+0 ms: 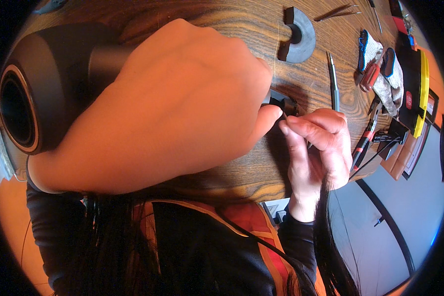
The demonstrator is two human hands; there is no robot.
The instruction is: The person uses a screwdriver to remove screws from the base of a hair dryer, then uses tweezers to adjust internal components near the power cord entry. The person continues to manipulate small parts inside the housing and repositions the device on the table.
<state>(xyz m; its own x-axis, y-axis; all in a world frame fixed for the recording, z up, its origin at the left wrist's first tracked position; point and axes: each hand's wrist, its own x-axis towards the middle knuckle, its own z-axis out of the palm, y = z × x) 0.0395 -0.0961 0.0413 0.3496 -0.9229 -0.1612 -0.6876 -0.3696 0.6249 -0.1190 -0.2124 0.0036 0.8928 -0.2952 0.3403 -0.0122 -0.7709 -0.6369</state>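
Observation:
My left hand [192, 98] reaches over the table, large in view, its back hiding most of its fingers. They are curled in beside a small dark part with a ribbed edge [290, 105], largely covered by the hand. My right hand [320, 140] comes up from the lower right, with thumb and forefinger pinched together close to the left thumb. A thin dark sliver shows at the pinch, too small to name. Just beyond the right hand lies a slim screwdriver [334, 81]. Further back rests a dark grey half-ring piece [305, 42].
A dark grey hair-dryer-like body with a copper-coloured rim [24, 106] stands at the left. Tweezers [338, 12] lie at the back. On the right are work gloves [387, 91], a red-handled screwdriver [370, 77], red-and-black pliers [364, 143] and a black-and-yellow case [422, 93].

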